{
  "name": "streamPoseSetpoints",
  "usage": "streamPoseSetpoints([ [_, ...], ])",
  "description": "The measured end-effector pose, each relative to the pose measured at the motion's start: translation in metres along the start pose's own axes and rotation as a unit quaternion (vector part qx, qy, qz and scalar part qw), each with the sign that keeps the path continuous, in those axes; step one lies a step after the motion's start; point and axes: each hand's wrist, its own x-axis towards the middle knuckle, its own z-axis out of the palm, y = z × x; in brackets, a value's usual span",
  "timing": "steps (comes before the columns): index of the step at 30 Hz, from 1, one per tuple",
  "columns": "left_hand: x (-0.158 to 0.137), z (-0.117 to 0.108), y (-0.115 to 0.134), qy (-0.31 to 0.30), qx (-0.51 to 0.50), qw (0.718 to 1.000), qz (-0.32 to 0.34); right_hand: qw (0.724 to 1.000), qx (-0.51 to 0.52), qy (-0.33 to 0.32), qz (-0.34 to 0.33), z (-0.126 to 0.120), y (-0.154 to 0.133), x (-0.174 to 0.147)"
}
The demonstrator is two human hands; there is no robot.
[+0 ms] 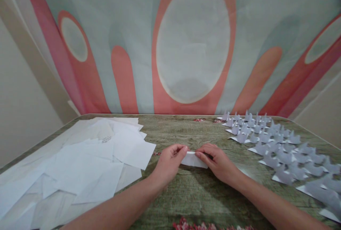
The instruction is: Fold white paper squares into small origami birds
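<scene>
A small folded piece of white paper [194,160] is held between my two hands, just above the middle of the table. My left hand [172,159] pinches its left end between thumb and fingers. At the right end, my right hand [214,159] grips the upper edge, with the thumb on the near face. The paper is a narrow strip, wider than it is tall, with its fold along the top. Its far side is hidden from me.
Loose white paper sheets [87,166] lie in an overlapping heap on the left. Rows of folded white paper figures [274,141] with pointed tips stand along the right. The wood-patterned table [170,130] meets a backdrop [144,16] printed with coral shapes.
</scene>
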Motion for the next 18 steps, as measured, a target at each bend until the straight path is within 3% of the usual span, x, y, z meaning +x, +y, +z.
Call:
streamPoseSetpoints([
  [9,0.025,0.003,-0.002,0.006,-0.003,1.0,-0.023,1.0,-0.018,-0.011,-0.015,-0.002,0.013,0.018],
  [18,0.021,0.004,-0.014,-0.013,0.019,1.0,0.014,0.999,0.021,-0.026,0.012,0.004,0.023,0.011],
])
